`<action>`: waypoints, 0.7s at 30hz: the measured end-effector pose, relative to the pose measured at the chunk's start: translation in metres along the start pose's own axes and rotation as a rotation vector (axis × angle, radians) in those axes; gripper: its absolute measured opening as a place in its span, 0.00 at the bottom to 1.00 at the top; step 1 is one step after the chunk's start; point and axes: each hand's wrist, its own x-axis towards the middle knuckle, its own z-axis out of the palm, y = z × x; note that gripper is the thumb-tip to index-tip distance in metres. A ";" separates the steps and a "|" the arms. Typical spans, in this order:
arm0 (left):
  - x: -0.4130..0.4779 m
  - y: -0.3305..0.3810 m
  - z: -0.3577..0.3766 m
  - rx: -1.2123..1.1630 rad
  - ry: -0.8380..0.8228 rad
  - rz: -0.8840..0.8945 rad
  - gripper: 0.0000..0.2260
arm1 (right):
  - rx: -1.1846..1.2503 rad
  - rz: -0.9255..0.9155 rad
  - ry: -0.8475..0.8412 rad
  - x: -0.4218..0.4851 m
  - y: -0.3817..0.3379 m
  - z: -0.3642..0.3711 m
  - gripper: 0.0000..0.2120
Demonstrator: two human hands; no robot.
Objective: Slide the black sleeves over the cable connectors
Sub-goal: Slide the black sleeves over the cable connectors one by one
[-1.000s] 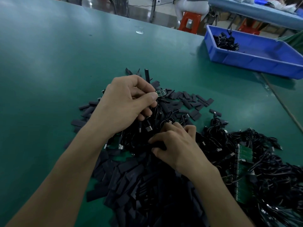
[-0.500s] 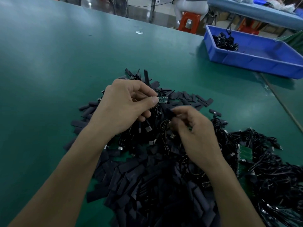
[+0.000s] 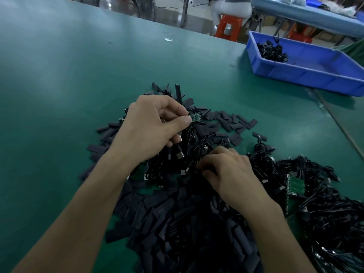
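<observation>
Green connector (image 3: pixel 195 117) in left hand (image 3: pixel 151 125), right hand (image 3: pixel 228 174) among sleeves (image 3: pixel 157 209)

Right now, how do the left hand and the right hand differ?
The left hand is raised; the right hand sits lower, on the pile of sleeves. The left hand pinches a small green board; the right hand's fingers curl into the pile, their hold hidden. Both are bare.

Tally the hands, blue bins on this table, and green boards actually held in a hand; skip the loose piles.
hands: 2 (left hand, right hand)
blue bin: 1
green board, pinched by the left hand: 1
total: 4
</observation>
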 end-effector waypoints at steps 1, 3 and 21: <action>0.000 0.000 0.000 0.001 0.001 -0.002 0.02 | -0.032 -0.027 0.058 -0.001 -0.004 0.000 0.11; 0.000 0.000 0.000 0.007 0.003 -0.003 0.02 | -0.037 -0.133 0.122 -0.003 -0.013 0.000 0.10; 0.000 -0.001 0.000 0.013 -0.001 0.006 0.03 | -0.029 -0.241 -0.058 0.009 -0.009 0.013 0.06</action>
